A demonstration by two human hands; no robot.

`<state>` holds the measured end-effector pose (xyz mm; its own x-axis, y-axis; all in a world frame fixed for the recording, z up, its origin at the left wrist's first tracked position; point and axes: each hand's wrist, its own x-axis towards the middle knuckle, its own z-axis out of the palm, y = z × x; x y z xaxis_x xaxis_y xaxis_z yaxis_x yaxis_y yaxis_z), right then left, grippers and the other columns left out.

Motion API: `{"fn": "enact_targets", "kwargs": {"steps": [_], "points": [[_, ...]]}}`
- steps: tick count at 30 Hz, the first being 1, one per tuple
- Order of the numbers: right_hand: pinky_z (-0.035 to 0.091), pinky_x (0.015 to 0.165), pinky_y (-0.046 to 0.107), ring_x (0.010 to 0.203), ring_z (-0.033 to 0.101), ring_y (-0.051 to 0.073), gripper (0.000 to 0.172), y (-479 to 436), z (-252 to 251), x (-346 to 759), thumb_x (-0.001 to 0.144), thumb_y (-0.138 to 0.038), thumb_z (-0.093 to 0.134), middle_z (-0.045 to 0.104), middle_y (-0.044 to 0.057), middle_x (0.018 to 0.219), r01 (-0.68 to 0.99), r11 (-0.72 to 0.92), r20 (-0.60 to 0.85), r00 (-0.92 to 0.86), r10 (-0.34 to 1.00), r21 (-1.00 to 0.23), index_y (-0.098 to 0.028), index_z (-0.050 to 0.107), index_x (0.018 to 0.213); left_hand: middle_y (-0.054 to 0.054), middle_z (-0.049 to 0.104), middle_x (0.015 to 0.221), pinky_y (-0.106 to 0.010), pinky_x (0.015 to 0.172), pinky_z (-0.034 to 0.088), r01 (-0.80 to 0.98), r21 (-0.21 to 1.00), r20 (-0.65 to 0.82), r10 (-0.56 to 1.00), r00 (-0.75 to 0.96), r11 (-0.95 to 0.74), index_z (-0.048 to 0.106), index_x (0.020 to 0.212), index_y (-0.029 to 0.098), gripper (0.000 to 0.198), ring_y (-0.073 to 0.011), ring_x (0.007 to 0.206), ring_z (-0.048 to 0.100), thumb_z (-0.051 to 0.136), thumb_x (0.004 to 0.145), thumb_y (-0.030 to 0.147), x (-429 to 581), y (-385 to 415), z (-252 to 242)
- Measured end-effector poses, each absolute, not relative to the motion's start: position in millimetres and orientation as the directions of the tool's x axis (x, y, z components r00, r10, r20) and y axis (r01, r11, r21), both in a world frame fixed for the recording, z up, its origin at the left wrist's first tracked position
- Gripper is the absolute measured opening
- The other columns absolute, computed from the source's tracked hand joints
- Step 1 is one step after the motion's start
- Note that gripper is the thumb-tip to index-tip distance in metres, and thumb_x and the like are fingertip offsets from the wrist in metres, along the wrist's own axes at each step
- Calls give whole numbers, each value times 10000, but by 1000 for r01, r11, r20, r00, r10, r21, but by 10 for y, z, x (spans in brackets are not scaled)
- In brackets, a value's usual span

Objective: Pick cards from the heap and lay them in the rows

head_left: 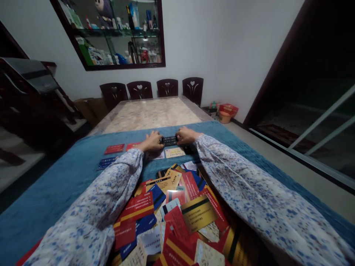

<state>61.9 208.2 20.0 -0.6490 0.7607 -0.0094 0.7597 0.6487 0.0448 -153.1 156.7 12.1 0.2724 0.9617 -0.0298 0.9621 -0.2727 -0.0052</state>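
Note:
Both my arms, in floral sleeves, reach forward over a blue cloth point(55, 184). My left hand point(152, 142) and my right hand point(186, 135) each pinch one end of a black card point(169, 140), holding it just above the cloth. A pale yellow card point(174, 152) lies right below it. Two red cards point(114, 149) and a dark blue card point(106, 162) lie in a row to the left. A big heap of red, blue, gold and white cards point(172, 218) sits between my forearms, close to me.
Beyond the cloth the marble tabletop point(151, 114) runs to several dark wooden chairs point(166, 88) at the wall. A glass cabinet point(116, 33) hangs above. A red basket point(228, 110) stands on the floor at the right, near a sliding glass door point(318, 125).

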Motion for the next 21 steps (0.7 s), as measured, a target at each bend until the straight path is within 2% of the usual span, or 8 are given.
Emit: {"fn": "enact_targets", "kwargs": {"steps": [14, 21], "points": [[495, 846, 302, 1209, 586, 326, 446, 2234, 147, 528, 837, -404, 747, 673, 166, 1265, 744, 658, -77, -654, 753, 114, -201, 760, 1234, -175, 545, 1318, -585, 1041, 405, 968, -20, -53, 967, 249, -251, 672, 1317, 193, 534, -397, 1290, 437, 568, 818, 350, -1540, 1677, 73], [504, 836, 319, 1232, 564, 341, 464, 2241, 159, 518, 832, -412, 739, 666, 162, 1285, 749, 653, -97, -646, 757, 111, -219, 756, 1253, -174, 537, 1319, -612, 1051, 378, 971, -29, -79, 969, 235, -237, 721, 1218, 195, 452, -407, 1302, 414, 573, 818, 344, -1504, 1689, 97]]}}
